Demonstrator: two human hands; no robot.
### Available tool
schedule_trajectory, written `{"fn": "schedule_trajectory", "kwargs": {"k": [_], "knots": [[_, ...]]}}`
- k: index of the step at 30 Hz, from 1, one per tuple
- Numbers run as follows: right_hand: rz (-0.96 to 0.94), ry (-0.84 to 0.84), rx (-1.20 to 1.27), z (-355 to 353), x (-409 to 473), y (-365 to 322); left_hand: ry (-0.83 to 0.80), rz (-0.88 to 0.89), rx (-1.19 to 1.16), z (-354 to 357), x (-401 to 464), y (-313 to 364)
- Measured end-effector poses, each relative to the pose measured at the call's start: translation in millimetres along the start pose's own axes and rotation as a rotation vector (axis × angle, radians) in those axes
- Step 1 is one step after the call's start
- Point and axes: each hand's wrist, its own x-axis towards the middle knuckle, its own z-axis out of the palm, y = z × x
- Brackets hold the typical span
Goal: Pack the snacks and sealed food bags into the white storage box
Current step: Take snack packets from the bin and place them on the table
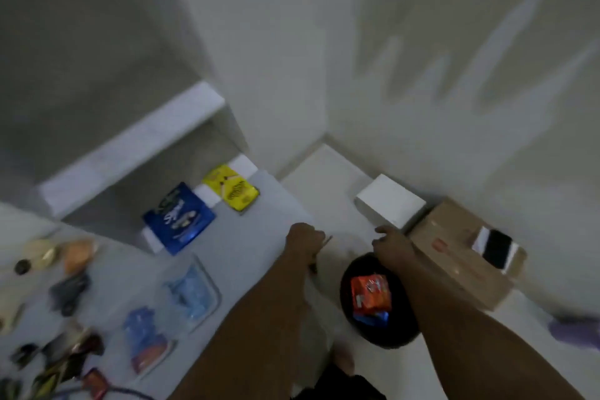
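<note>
At the far left we see a blurred scatter of small wrapped snacks (61, 295) on the grey table (246, 237), too smeared for us to name. Right of them lie two clear sealed bags (191, 295) with blue contents, flat and just beside each other. Behind those, a blue packet (179, 217) and a yellow packet (234, 189) rest on a white ledge at the table's back edge; both carry print, but we cannot read it. Bare tabletop stretches from there to the right edge, where our left hand (305, 242) sits clenched at the corner; what it grips we cannot tell. Past the edge the pale floor lies open toward the wall corner. Our right hand (391, 242) hovers above a black bin (352, 321) holding an orange packet (370, 294), fingers loosely curled on nothing we can see. The white box (389, 201) stands on the floor beyond that hand, touching a cardboard box (454, 250) topped by a phone (495, 248).
</note>
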Motion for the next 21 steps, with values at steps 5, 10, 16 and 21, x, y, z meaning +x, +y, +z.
{"fn": "schedule_trajectory", "kwargs": {"k": [5,10,16,21], "knots": [[-0.228,0.021,-0.086,15,-11,-95,0.15,-0.001,-0.168,-93,1,-21],[-0.372,-0.001,-0.131,49,-28,-174,0.285,-0.046,-0.3,-180,5,-66],[-0.439,-0.002,-0.168,106,-38,-229,0.39,-0.013,-0.315,-253,7,-114],[-0.434,-0.062,-0.213,144,-35,-252,0.45,-0.08,-0.232,-279,18,-143]]}}
